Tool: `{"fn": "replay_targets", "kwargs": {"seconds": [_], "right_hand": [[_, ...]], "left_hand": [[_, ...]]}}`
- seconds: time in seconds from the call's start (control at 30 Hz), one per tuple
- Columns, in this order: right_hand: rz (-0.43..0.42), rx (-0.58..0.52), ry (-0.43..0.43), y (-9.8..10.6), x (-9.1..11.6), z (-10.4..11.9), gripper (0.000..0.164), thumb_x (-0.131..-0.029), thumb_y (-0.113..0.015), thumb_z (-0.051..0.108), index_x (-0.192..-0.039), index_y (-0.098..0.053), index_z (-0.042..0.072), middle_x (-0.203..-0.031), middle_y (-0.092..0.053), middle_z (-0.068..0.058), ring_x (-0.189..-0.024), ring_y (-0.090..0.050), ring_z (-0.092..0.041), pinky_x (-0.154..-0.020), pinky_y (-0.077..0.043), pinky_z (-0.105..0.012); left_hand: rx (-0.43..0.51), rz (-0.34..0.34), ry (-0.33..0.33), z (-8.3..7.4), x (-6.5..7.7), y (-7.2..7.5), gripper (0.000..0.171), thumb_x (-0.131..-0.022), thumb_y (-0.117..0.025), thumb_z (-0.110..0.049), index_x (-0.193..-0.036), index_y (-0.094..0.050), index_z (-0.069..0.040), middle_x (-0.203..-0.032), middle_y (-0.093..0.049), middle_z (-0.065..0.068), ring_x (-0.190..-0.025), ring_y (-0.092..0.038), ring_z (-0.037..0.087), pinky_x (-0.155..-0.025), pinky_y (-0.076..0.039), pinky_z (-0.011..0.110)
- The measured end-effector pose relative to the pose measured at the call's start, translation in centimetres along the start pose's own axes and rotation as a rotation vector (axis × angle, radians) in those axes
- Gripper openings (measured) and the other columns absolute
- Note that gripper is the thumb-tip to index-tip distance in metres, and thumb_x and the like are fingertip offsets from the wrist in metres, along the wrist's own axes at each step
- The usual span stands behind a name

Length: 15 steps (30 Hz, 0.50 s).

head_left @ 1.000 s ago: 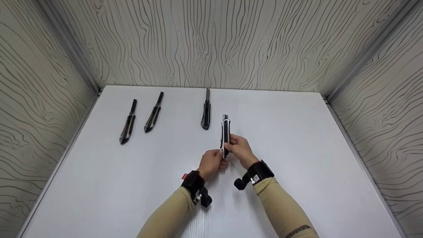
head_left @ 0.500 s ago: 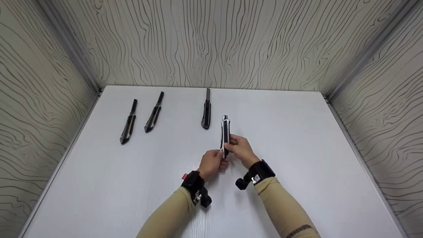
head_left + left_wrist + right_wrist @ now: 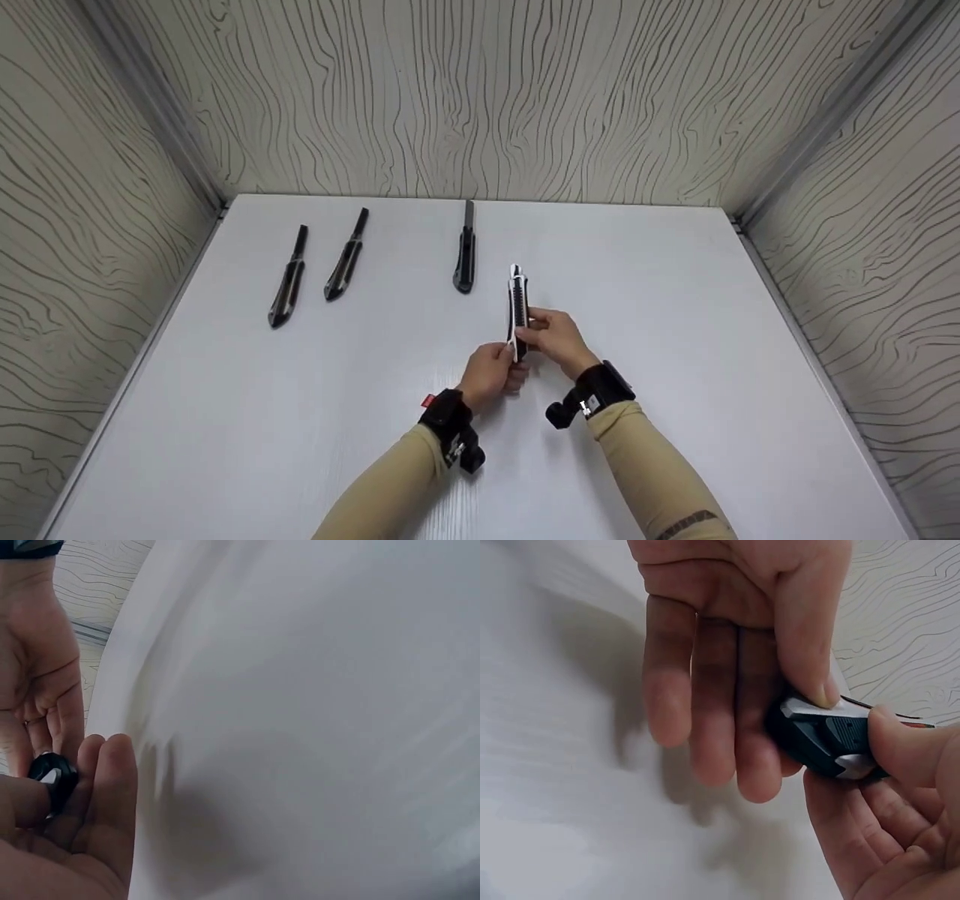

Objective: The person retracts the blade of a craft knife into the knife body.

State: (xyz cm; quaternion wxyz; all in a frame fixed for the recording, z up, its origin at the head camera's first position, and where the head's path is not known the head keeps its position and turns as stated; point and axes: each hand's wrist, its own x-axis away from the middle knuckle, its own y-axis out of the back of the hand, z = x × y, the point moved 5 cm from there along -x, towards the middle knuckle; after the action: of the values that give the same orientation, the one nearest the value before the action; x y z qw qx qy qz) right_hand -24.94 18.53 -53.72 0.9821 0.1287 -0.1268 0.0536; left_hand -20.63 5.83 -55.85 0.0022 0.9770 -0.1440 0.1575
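In the head view, both hands hold a black-and-silver utility knife [image 3: 519, 304] over the white table, its silver blade end pointing away from me. My left hand [image 3: 486, 373] pinches the butt end, thumb on top. Higher up the handle, my right hand [image 3: 561, 341] grips it from the right side. The right wrist view shows the knife's rounded butt [image 3: 810, 739] with the left thumb [image 3: 810, 675] and right thumb [image 3: 907, 746] pressed on it. The butt [image 3: 64, 780] is partly hidden by fingers in the left wrist view.
Three more utility knives lie on the white table [image 3: 262, 420] with blades extended: one at far left [image 3: 288, 289], another beside it [image 3: 345, 266], and one near the back middle [image 3: 465, 259]. Wood-patterned panels [image 3: 465, 97] stand along the back and both sides.
Both hands and the held knife have shifted slightly to the right and a little nearer to me. The grip looks the same. The three knives on the table have stayed put.
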Motion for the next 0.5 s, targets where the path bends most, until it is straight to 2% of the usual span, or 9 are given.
{"fn": "replay_targets", "kwargs": {"seconds": [0.17, 0.33, 0.5], "right_hand": [[-0.019, 0.013, -0.004, 1.5, 0.3, -0.5, 0.043, -0.09, -0.063, 0.002, -0.132, -0.055, -0.005, -0.112, -0.068, -0.022, -0.087, -0.066, -0.015, -0.08, -0.058, -0.03], [-0.061, 0.038, -0.012, 3.4, 0.8, -1.0, 0.043, -0.091, -0.062, 0.002, -0.132, -0.055, -0.005, -0.115, -0.067, -0.023, -0.091, -0.067, -0.017, -0.082, -0.058, -0.031], [-0.077, 0.044, -0.024, 5.2, 1.2, -1.5, 0.044, -0.092, -0.061, 0.002, -0.134, -0.053, -0.006, -0.114, -0.067, -0.022, -0.091, -0.067, -0.017, -0.083, -0.058, -0.032]], "left_hand": [[-0.019, 0.025, 0.02, -0.1, -0.5, -1.4, 0.036, -0.105, -0.038, -0.017, -0.107, -0.06, 0.011, -0.09, -0.07, 0.02, -0.065, -0.061, 0.016, -0.063, -0.058, 0.036], [-0.02, 0.067, 0.036, -0.2, -1.2, -3.2, 0.034, -0.105, -0.04, -0.018, -0.107, -0.061, 0.008, -0.085, -0.067, 0.013, -0.067, -0.059, 0.016, -0.06, -0.055, 0.031], [-0.032, 0.085, 0.036, -0.1, -1.9, -4.8, 0.033, -0.104, -0.041, -0.019, -0.106, -0.062, 0.007, -0.085, -0.069, 0.012, -0.066, -0.06, 0.015, -0.06, -0.056, 0.03]]}}
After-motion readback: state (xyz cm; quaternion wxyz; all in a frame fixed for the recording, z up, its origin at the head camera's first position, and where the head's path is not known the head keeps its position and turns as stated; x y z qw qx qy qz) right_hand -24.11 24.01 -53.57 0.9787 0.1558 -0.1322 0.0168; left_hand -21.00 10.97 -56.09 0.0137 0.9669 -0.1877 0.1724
